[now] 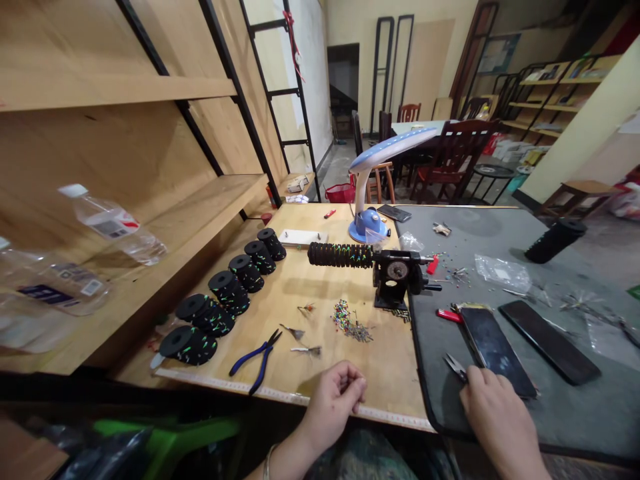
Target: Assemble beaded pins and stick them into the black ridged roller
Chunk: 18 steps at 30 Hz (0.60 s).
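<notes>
My left hand [334, 399] rests at the front edge of the wooden board [320, 293], its fingers curled into a loose pinch; whatever sits in them is too small to name. On the grey mat [500, 240], my right hand [493, 412] has its fingertips closed on the handle end of small metal snips [454, 365], right beside a black phone [495, 350]. Ahead stands a black hand-crank winder [397, 277] carrying a long black spool with coloured flecks [340, 255]. A pile of coloured pins [350, 321] lies on the board.
Blue-handled pliers [257, 357] and several black flecked spools [227, 293] lie to the left. A blue desk lamp [370, 223] stands behind the winder. A black slab [550, 341], red lighter [449, 315] and plastic bags lie on the mat. Water bottles [113, 223] lie on the left shelf.
</notes>
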Motion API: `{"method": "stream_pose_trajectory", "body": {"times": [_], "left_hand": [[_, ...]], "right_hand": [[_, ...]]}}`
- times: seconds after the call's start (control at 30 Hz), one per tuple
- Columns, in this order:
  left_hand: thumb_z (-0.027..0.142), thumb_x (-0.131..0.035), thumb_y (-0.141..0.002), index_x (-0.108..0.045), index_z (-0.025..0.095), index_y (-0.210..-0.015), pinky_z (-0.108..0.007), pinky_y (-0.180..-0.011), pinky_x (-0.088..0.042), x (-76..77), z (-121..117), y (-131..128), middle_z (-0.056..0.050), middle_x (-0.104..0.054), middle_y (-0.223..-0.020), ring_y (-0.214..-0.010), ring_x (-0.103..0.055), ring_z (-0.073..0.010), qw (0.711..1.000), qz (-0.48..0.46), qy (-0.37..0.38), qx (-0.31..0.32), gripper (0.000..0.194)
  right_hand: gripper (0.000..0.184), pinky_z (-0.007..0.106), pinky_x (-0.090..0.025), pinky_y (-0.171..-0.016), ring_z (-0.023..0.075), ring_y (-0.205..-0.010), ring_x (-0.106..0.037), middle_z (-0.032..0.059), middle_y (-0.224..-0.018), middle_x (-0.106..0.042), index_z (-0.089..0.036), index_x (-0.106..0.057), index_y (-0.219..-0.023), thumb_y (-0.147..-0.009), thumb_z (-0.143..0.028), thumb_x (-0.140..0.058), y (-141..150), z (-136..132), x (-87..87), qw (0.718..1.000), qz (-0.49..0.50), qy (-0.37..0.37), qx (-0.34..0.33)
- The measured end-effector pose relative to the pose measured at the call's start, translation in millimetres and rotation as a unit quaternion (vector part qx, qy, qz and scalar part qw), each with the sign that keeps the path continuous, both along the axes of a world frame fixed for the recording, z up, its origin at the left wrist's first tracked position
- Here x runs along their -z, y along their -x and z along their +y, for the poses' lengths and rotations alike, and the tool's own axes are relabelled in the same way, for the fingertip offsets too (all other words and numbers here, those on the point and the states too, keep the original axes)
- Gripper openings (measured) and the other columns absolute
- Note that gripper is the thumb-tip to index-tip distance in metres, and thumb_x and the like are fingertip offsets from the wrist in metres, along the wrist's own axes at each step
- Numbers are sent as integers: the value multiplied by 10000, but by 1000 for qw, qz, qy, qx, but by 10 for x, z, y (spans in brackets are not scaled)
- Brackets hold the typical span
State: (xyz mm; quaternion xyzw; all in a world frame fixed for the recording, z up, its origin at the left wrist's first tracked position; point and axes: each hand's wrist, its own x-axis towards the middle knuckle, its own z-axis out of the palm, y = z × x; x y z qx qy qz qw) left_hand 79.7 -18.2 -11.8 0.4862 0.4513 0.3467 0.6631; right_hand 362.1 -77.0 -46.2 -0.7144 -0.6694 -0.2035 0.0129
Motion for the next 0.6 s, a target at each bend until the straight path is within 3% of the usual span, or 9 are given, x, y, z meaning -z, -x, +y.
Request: {"method": "stream_pose_trajectory", "body": {"times": [0.1,0.2,0.3,0.37,0.5,0.6], "left_hand": [[506,-698,-735,-554,152,-713,-187,-479,-369,0,0,8,33,-538,-578,-483,-461,-77,1000,-2,6,-4,383],[520,-707,-720,-553,153,-712,-188,-477,-367,0,8,11,34,-543,-574,-477,-462,-77,1000,-3,15,-8,398],[541,-706,-707,-546,154,-716,-191,-476,-360,0,15,10,38,-540,-574,-473,-456,-76,1000,-5,27,-12,419],[555,-701,-705,-542,154,-719,-193,-477,-356,0,16,11,39,-536,-575,-475,-450,-77,999,-5,30,-13,432],[573,-690,-708,-537,152,-720,-196,-485,-356,-5,12,21,36,-534,-582,-485,-447,-79,1000,-3,24,-14,449],[574,-681,-719,-531,153,-716,-199,-494,-362,-17,-1,26,36,-526,-582,-491,-448,-82,1000,1,17,-11,447]], "right_hand": [[194,359,-440,-631,277,-647,-625,67,-617,-616,-244,-476,-660,-789,-100,-460,52,63,0,999,39,-15,11],[131,322,-451,-576,255,-621,-661,59,-636,-662,-254,-455,-697,-804,-182,-429,99,111,-2,977,206,-30,54],[33,279,-444,-484,202,-494,-636,22,-680,-716,-261,-454,-799,-804,-278,-426,182,126,-28,891,445,-24,82],[58,267,-431,-454,180,-424,-581,-12,-641,-703,-266,-446,-845,-806,-306,-428,295,112,-66,841,537,-17,65],[168,251,-403,-461,175,-425,-537,-62,-520,-582,-250,-512,-909,-829,-396,-490,645,45,-185,825,566,-5,2],[283,240,-440,-553,187,-571,-618,-7,-644,-662,-233,-602,-854,-895,-460,-437,884,4,-248,801,591,62,-66]]}}
